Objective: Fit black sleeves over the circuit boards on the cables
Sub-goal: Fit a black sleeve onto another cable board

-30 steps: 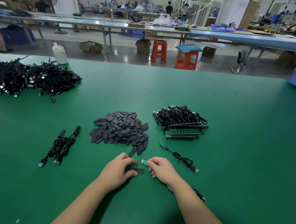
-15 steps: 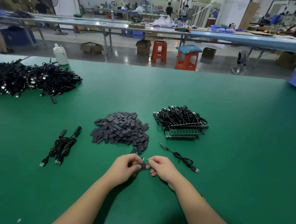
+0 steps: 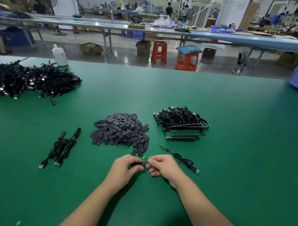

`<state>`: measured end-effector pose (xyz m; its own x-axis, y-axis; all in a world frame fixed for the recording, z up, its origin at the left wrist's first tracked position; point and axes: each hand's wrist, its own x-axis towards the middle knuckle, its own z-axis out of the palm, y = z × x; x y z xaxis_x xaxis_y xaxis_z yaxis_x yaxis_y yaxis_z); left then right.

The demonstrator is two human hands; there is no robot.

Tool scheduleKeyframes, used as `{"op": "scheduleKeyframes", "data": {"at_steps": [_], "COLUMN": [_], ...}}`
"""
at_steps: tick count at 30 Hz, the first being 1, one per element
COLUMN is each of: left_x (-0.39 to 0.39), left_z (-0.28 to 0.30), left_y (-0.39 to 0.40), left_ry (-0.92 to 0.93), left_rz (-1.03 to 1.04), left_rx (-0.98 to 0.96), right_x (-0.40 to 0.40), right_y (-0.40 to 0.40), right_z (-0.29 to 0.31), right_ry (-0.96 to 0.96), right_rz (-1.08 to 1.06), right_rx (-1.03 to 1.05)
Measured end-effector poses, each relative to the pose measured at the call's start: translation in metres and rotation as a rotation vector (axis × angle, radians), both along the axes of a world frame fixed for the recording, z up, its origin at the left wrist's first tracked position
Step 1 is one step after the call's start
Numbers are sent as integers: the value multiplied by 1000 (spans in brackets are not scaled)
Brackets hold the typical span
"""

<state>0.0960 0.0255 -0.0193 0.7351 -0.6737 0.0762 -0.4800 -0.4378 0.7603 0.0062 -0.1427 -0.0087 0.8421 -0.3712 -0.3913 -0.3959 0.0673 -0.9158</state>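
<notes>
In the head view, both hands meet just above the green table (image 3: pixel 231 117), near the person and a little left of centre. The left hand (image 3: pixel 124 167) pinches a black sleeve (image 3: pixel 141 164) between thumb and fingers (image 3: pixel 136 169), and the right hand (image 3: pixel 164 166) pinches the small green circuit board (image 3: pixel 145 157), whose far tip pokes out beyond the hands; the sleeve's right end meets the board at the fingertips, though how far it covers the board cannot be told. Just beyond the hands sits a heap of loose black sleeves (image 3: pixel 121 129), with one stray sleeve (image 3: pixel 133 152) lying at its near edge. To the right of the heap lies a bundle of cables with bare green boards (image 3: pixel 182 127) lined up along its near side. A single cable (image 3: pixel 182 157) trails on the table just right of the right hand. To the left, well apart from the hands, lie two coiled cables with sleeves fitted (image 3: pixel 63 144). At the far left spreads a large tangle of black cables (image 3: pixel 29 79), with a white bottle (image 3: pixel 59 55) standing beyond it at the table's far edge.
</notes>
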Motion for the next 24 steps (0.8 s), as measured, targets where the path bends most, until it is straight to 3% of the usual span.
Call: {"op": "scheduleKeyframes", "data": {"at_steps": [9,24], "left_x": [8,-1], "left_z": [7,9], "left_y": [7,2], "left_ry": [51,55], "left_rz": [143,71], "left_rx": [-169,-157], "right_x": [-3,-5], "right_y": [-12,-10], "right_z": [22,18], "right_ry": [40,27], "right_rz": [163,171], "right_rx": [-80,-120]}}
